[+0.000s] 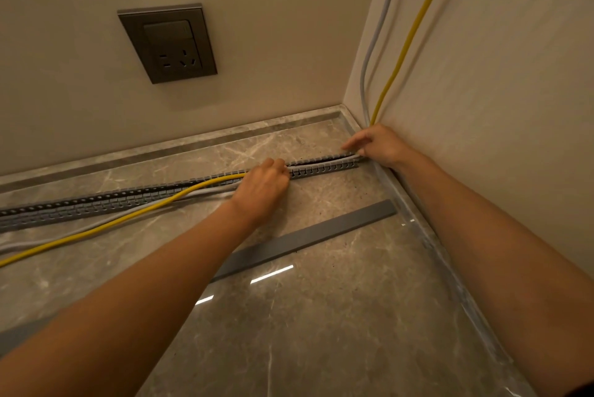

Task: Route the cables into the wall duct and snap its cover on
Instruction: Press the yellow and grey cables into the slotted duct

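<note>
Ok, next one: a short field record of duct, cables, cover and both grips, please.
duct: slotted grey plastic cable duct, lying uncovered on the polished marble surface
cables: yellow cable and pale grey cable; pale one seen inside the duct between the grips, both outside it further left
cover: flat grey strip, on the surface, apart from the duct
left grip: fingers curled over the cables at the duct; hold hidden
right grip: fingers straight, on the duct's end by the corner
</note>
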Action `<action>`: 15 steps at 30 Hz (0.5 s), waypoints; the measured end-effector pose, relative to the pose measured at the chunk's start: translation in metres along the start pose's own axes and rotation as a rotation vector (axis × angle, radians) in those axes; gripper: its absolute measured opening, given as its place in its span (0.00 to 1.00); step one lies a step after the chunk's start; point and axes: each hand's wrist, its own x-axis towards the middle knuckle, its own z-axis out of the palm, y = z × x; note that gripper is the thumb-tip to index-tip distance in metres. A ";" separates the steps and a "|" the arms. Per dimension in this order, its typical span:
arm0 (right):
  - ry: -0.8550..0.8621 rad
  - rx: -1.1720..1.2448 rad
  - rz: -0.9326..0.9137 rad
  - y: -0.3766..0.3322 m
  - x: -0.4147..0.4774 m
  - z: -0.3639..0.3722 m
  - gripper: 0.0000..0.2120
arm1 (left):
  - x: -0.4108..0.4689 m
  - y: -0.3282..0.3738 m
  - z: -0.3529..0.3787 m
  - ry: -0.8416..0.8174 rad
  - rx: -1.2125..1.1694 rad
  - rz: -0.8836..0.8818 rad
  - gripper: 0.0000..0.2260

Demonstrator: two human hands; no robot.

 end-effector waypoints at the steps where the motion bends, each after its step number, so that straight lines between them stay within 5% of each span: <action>1: 0.005 -0.007 0.001 0.001 0.000 0.002 0.19 | 0.001 0.000 -0.001 -0.001 0.010 -0.002 0.14; 11: -0.029 -0.350 -0.070 -0.002 0.012 0.004 0.28 | 0.017 0.001 -0.012 -0.057 -0.056 -0.085 0.13; 15: -0.039 -0.146 -0.017 -0.006 0.003 0.003 0.26 | 0.014 -0.004 -0.005 -0.041 -0.089 -0.074 0.14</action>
